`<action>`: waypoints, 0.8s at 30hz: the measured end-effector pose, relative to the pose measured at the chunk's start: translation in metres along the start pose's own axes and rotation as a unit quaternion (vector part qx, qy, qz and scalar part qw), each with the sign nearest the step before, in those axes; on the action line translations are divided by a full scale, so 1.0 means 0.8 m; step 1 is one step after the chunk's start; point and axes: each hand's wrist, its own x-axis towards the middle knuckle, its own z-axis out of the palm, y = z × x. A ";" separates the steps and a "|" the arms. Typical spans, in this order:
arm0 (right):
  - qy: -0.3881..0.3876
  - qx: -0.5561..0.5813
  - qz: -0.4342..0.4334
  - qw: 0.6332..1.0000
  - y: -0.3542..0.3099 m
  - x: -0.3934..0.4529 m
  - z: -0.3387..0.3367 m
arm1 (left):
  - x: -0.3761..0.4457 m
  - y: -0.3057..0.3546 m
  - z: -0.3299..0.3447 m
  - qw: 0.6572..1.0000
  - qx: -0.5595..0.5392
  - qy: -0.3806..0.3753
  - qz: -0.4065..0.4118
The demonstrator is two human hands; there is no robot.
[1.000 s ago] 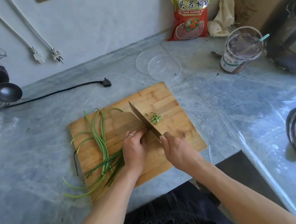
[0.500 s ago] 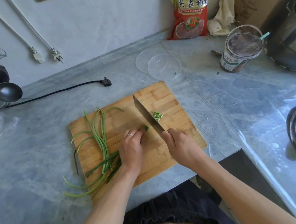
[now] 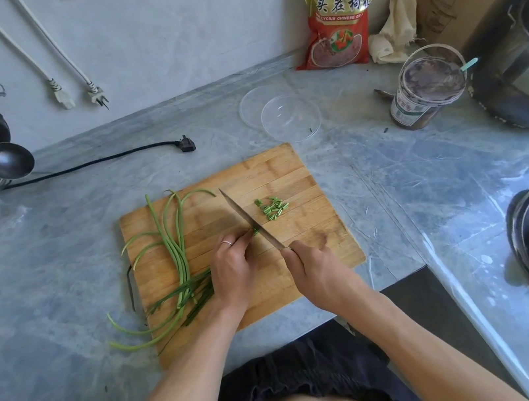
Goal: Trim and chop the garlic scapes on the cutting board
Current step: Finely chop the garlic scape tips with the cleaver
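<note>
A: Step in hand: chopping. Right hand [image 3: 319, 269] wrapped round the handle of the knife [image 3: 250, 221], blade angled toward 11 o'clock across the cutting board [image 3: 286, 169]. Left hand [image 3: 231, 264] curled, fingertips pinching a short green stub against the blade's left face.

B: Location of material?

A: Cut pieces [image 3: 273, 209] heaped just right of the blade, at 1 o'clock from the left hand. Uncut garlic scapes [image 3: 173, 246] bundled at 9 o'clock, tips trailing off the board's near-left corner.

B: Next move?

A: Probably finishing the stub, then fetching fresh scapes.

B: Edges, room?

A: Board near the counter's front edge; bare wood at 12 o'clock; plastic lid [image 3: 280, 113] beyond, well apart.
</note>
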 end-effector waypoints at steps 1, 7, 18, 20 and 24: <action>0.000 -0.002 0.001 1.000 -0.001 0.000 0.000 | 0.000 0.002 -0.001 1.000 -0.002 0.002 -0.002; 0.017 -0.033 -0.004 0.999 -0.001 -0.003 0.010 | 0.000 0.004 0.002 1.000 -0.013 0.004 -0.006; 0.035 -0.054 0.011 0.998 -0.017 0.006 0.025 | 0.001 -0.001 0.002 0.999 -0.036 -0.020 -0.020; 0.032 -0.070 0.002 0.997 -0.021 0.010 0.024 | 0.001 -0.002 0.001 0.999 -0.041 -0.024 -0.017; 0.022 -0.066 0.002 0.998 -0.016 0.000 0.023 | -0.001 -0.006 0.002 0.999 -0.037 -0.018 -0.018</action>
